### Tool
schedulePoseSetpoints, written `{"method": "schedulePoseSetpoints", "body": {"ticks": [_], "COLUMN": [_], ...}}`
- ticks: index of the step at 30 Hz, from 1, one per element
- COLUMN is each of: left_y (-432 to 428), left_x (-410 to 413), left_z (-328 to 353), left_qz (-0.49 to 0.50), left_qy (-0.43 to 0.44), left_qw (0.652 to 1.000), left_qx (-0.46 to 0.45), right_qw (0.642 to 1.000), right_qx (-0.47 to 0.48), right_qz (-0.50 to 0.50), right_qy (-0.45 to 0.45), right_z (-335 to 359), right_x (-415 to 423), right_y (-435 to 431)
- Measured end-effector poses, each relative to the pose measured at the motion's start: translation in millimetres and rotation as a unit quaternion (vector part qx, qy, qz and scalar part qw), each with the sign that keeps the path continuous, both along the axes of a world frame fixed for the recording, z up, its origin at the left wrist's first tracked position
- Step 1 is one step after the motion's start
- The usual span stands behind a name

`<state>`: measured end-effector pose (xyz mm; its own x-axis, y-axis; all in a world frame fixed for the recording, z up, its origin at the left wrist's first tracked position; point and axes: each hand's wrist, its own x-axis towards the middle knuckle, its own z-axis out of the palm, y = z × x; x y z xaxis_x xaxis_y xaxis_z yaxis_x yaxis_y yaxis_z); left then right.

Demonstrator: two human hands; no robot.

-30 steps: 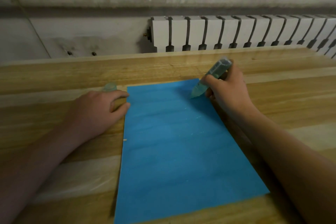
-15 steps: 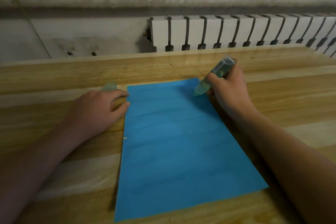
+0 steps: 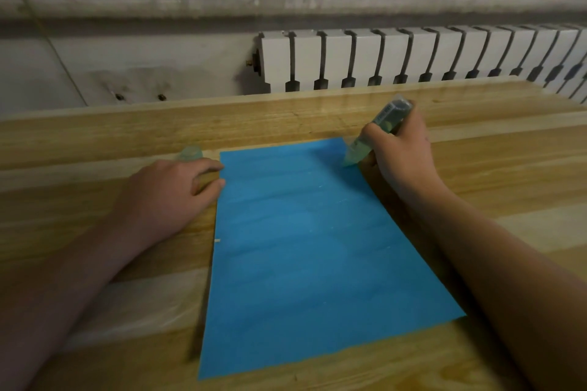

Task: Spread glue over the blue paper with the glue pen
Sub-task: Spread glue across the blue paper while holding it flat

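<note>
The see-through green glue pen has a dark label, but its letters are too blurry to read; the right hand curls its fingers tight round it, tip down near the far right corner of the flat blue paper sheet; the sheet lies on the pale wooden table; the left hand rests by its left edge, fingers loosely bent, holding nothing, perhaps touching it.

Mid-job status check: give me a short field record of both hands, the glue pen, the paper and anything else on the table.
left hand: resting on the wooden table, fingers at the left edge of the blue paper
right hand: grips the glue pen
glue pen: tilted, tip down at the paper's far right corner
blue paper: flat on the table, faint pale flecks
other: small clear cap beyond the left hand
</note>
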<state>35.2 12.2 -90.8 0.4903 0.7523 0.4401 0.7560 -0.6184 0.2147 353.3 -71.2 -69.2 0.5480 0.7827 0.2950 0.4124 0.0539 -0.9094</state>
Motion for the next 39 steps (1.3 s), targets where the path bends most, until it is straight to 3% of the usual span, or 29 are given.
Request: {"method": "schedulePoseSetpoints", "body": {"ticks": [25, 39], "left_y": [-4.0, 0.1], "left_x": [1.7, -0.8], "left_z": [3.0, 0.2], "left_qz": [0.004, 0.001], "left_qy": [0.004, -0.01], "left_qw": [1.0, 1.0], "left_qx": [-0.01, -0.006], "right_qw": [1.0, 0.998], "right_qx": [-0.014, 0.056], "right_qz": [-0.014, -0.033], "right_qy": [0.004, -0.005], "right_z": [12.7, 19.0], "right_x": [-4.0, -13.9], "right_y": [-8.1, -13.2]}}
